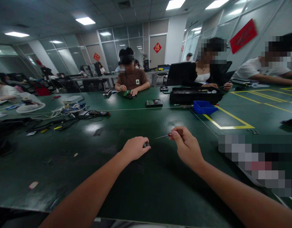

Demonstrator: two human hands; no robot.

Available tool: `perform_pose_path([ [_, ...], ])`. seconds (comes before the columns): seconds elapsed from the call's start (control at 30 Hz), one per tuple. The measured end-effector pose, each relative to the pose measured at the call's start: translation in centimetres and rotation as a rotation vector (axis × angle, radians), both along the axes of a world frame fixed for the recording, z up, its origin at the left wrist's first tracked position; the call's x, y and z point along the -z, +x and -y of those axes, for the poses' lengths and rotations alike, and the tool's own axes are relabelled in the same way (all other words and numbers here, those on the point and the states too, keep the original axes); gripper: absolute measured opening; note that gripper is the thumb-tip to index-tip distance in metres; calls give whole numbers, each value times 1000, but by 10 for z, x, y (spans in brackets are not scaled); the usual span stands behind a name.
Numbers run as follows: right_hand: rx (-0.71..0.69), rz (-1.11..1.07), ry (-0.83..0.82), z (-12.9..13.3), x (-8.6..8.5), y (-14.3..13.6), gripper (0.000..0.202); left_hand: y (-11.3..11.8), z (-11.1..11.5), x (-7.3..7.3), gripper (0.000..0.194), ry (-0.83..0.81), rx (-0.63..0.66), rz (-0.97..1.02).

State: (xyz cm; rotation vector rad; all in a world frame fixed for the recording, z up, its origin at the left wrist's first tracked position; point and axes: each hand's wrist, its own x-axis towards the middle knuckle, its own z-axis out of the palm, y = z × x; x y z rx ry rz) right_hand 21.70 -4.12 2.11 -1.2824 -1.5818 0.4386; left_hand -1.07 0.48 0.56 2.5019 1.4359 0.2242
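One blue plastic bin (204,107), and nearer and left of it, one small dark metallic part (146,145) and one thin red-handled screwdriver (163,136): left hand (135,148) reaches palm down, fingertips closed round the part; right hand (189,148) angles inward, pinching the screwdriver, tip leftward

Around my work spot: blue bin (204,107) beside black case (195,96), cable tangle (75,110), green table (93,164).
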Motion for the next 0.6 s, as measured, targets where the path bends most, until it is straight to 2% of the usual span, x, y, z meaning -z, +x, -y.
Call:
perform_pose_path([
  [0.13,-8,-1,-9,1,-2,0,20,-2,1,-7,24,-27,-56,237],
  [0.23,-6,1,-15,1,-4,0,20,-11,-4,-16,23,-39,-162,527],
  [0.33,-5,2,-15,0,-4,0,20,-32,-9,-32,26,-130,-282,901],
  [0.47,-13,0,-4,-1,-3,1,20,-84,-3,-60,17,-258,-432,1455],
  [0.53,-15,1,0,-2,-3,2,20,-122,7,-74,12,-265,-584,1601],
  [0.6,-25,8,-1,-2,-2,1,20,-165,22,-84,7,-173,-760,1655],
])
